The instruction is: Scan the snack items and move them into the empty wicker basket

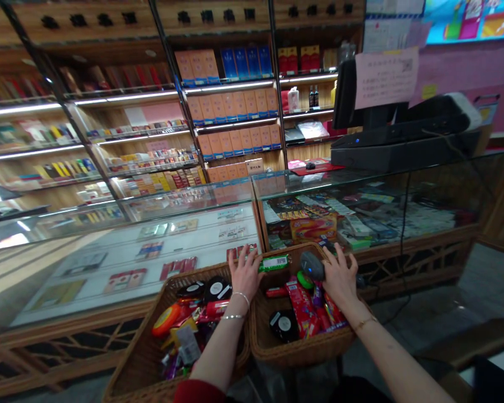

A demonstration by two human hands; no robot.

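My left hand [244, 274] is above the inner rims of two wicker baskets, its thumb side gripping one end of a green candy packet [275, 263]. The packet's barcode end points right. My right hand [340, 277] is wrapped loosely around a grey barcode scanner [312, 266], whose head with a blue light points left toward the packet. Most of the scanner's handle is hidden by the hand. Red candy packs [299, 305], a green round item [304, 280] and a black round container [283, 326] lie in the right basket [273, 354].
The left basket [130, 358] holds an orange round container [166, 320], black round containers [217, 289] and mixed packets. Glass display counters [218, 204] stand ahead, with a monitor [345, 92] on the right one. A cable [404, 224] hangs down its front. Stocked shelves [235, 84] line the wall.
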